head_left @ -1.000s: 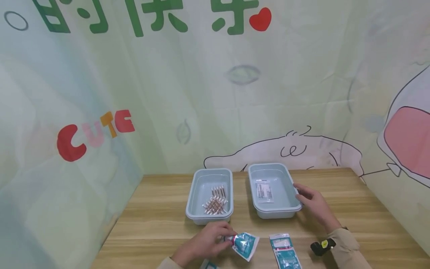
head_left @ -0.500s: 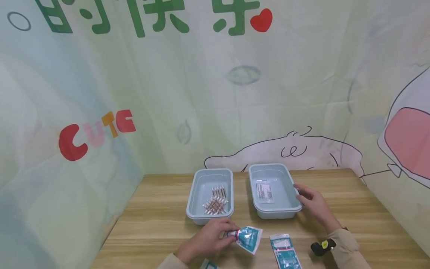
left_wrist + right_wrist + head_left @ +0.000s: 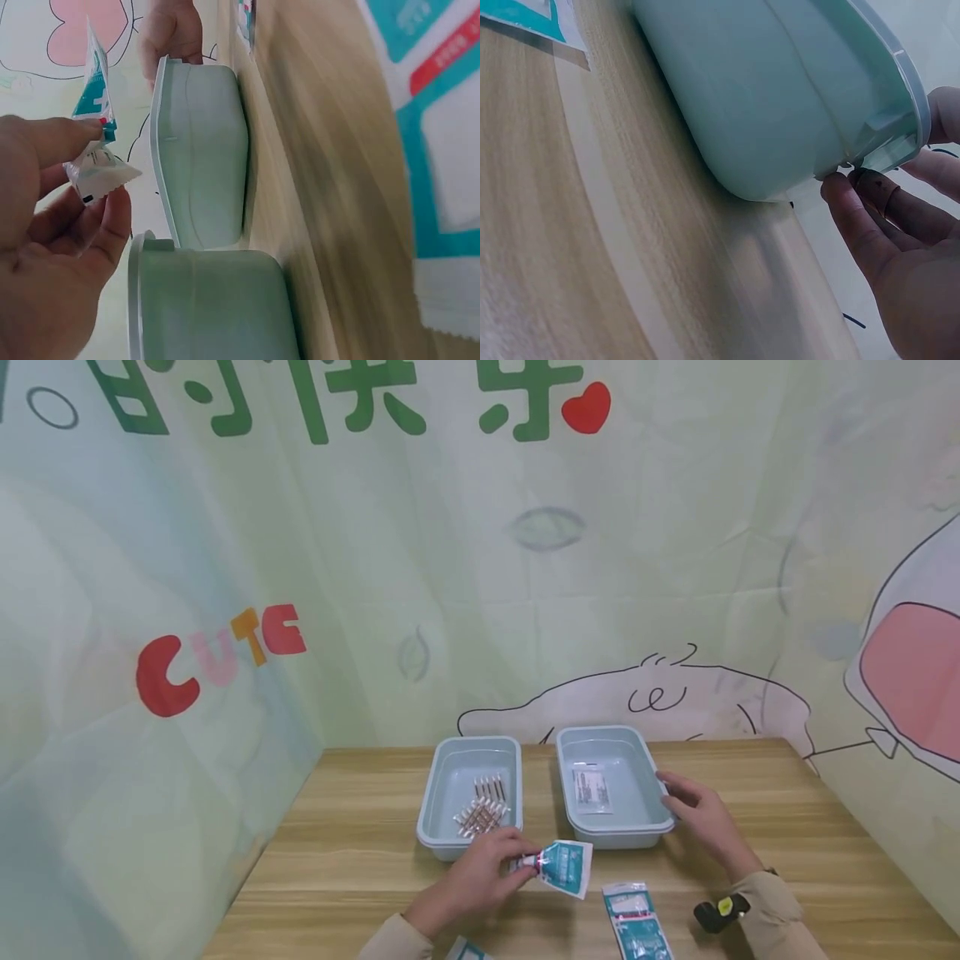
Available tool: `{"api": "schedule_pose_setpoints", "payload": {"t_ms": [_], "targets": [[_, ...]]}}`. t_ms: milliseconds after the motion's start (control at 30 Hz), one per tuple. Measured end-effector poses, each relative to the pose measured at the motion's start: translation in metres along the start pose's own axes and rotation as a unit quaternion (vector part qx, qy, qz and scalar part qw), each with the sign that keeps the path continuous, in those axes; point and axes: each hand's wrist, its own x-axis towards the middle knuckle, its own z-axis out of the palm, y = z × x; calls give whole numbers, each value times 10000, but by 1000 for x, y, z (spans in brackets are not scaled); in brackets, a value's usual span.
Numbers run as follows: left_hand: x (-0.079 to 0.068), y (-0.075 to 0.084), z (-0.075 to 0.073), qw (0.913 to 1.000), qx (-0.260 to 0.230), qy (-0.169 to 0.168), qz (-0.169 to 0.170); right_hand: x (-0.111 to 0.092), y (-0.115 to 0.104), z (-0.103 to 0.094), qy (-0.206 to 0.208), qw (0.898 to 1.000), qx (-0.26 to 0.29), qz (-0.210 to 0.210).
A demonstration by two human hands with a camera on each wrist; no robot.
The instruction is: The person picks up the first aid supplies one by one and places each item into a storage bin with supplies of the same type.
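My left hand [image 3: 483,877] pinches one end of a teal and white sachet [image 3: 566,868], which hangs above the table in front of the left tub. In the left wrist view the thumb and fingers squeeze the sachet [image 3: 94,109] so that it is crumpled at the grip. At the right side of the right light-blue tub [image 3: 618,840], my right hand [image 3: 705,822] holds the rim. The right wrist view has its fingers [image 3: 855,217] against the tub's outer side [image 3: 742,97] and the thumb over the rim. One white printed sachet [image 3: 592,791] lies inside that tub.
Several brown-stemmed swabs [image 3: 482,817] lie in the left light-blue tub [image 3: 452,850]. Another teal sachet [image 3: 637,922] is flat on the wooden table [image 3: 322,860]; a further one [image 3: 467,951] shows at the bottom edge. A printed cloth [image 3: 375,568] hangs behind.
My left hand has moved up and slightly right with the sachet, whose free end has swung to point more to the right. The right hand keeps its place on the tub.
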Motion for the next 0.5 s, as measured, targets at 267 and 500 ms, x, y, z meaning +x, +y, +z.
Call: {"api": "schedule_pose_setpoints", "payload": {"t_ms": [267,500], "targets": [[10,3,-1,9994,274,192,-1,2,1,0,-16,10000,49,-14],[21,6,-1,9985,433,282,-163,2,3,-1,-10,10000,59,-8]]}}
